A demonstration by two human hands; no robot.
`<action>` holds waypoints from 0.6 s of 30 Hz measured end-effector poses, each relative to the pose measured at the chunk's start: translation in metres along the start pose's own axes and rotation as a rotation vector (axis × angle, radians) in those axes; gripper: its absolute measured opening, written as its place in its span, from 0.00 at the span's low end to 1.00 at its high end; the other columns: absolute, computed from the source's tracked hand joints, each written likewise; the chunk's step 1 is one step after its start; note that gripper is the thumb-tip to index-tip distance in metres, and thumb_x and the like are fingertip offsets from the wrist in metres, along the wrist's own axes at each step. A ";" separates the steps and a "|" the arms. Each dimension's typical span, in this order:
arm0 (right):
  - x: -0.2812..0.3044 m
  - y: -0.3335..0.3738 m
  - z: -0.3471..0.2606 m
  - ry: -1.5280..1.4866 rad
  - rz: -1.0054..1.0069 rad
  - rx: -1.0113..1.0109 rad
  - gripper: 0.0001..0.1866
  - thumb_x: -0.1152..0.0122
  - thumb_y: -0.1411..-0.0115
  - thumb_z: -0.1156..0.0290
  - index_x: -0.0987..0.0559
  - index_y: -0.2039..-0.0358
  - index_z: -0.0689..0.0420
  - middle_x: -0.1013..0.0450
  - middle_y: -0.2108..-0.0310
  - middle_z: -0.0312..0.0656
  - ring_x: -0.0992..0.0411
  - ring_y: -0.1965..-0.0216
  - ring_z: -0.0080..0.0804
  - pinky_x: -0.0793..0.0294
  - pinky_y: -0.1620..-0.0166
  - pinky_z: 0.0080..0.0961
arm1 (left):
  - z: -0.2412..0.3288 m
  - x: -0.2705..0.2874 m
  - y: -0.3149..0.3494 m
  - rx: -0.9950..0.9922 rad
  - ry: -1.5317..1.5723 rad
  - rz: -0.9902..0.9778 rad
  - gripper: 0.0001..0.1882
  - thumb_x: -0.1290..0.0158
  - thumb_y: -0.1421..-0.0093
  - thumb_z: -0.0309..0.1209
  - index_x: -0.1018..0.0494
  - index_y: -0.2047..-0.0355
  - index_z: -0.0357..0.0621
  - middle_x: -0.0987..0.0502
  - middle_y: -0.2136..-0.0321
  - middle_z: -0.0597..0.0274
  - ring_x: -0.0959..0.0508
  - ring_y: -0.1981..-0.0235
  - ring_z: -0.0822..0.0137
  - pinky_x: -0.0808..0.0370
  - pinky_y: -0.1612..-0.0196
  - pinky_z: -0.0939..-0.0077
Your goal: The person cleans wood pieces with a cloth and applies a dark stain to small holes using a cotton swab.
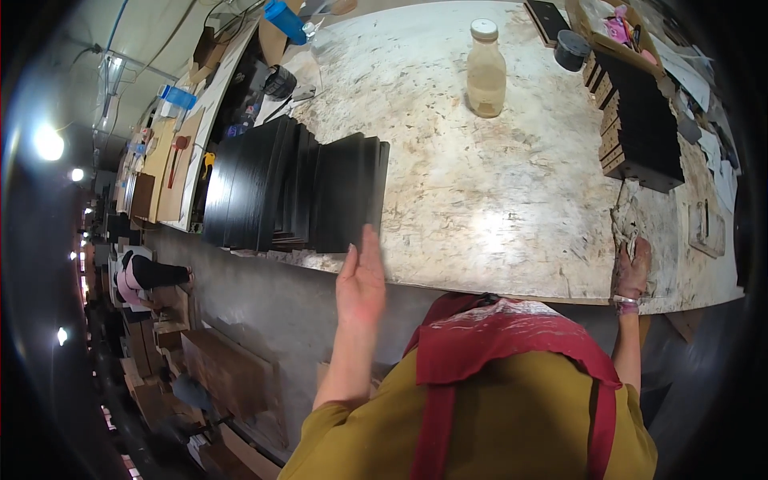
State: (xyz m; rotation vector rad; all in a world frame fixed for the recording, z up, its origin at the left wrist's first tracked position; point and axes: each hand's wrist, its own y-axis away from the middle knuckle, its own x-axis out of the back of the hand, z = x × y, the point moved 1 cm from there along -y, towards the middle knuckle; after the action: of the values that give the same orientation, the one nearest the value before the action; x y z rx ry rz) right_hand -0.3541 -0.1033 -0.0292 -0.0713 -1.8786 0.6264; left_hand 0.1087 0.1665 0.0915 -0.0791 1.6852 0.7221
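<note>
My left hand (pixel 362 282) is stretched out with its palm showing. Its fingertips reach the near edge of a row of black flat panels (pixel 342 192), which stand upright, leaning on one another, at the table's left; whether they touch is unclear. Over at the right, my stained right hand (pixel 632 270) rests by the table's near edge, its fingers round a crumpled, dirty rag (pixel 626 210). Beyond that rag lies a stack of dark pieces (pixel 640 120) with brown wooden ends. The worktable (pixel 480 200) is white and heavily smudged.
A capped bottle of cloudy liquid (pixel 486 76) stands mid-table. A dark round pot (pixel 571 51) and a filled cardboard box (pixel 620 28) sit far right. At the far left are a blue bottle (pixel 286 20) and black cup (pixel 280 82). Another person (pixel 144 276) is off left.
</note>
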 end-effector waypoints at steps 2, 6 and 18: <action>0.008 -0.010 -0.017 -0.071 -0.030 -0.089 0.13 0.40 0.47 0.73 0.27 0.62 0.66 0.29 0.62 0.53 0.32 0.58 0.51 0.33 0.54 0.37 | 0.018 0.014 0.002 -0.077 -0.138 0.029 0.21 0.57 0.33 0.32 0.39 0.43 0.35 0.31 0.45 0.54 0.32 0.43 0.63 0.34 0.39 0.70; 0.011 -0.010 -0.031 -0.102 -0.024 -0.138 0.14 0.40 0.46 0.72 0.26 0.61 0.65 0.29 0.60 0.53 0.31 0.57 0.50 0.33 0.53 0.37 | 0.016 0.019 0.002 0.047 -0.353 -0.033 0.21 0.56 0.34 0.41 0.34 0.47 0.39 0.30 0.47 0.58 0.28 0.48 0.62 0.29 0.48 0.73; 0.026 -0.020 -0.022 -0.503 -0.152 -0.530 0.21 0.39 0.45 0.65 0.26 0.53 0.63 0.29 0.52 0.52 0.31 0.50 0.45 0.34 0.45 0.33 | -0.046 -0.011 -0.058 -0.063 -1.066 0.123 0.23 0.52 0.37 0.40 0.36 0.43 0.49 0.33 0.44 0.60 0.31 0.45 0.62 0.33 0.45 0.68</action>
State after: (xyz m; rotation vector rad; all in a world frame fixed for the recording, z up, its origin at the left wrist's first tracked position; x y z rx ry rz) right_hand -0.3403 -0.1028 0.0081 -0.1206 -2.4720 0.0200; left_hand 0.0969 0.0931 0.0809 0.3206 0.6490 0.7175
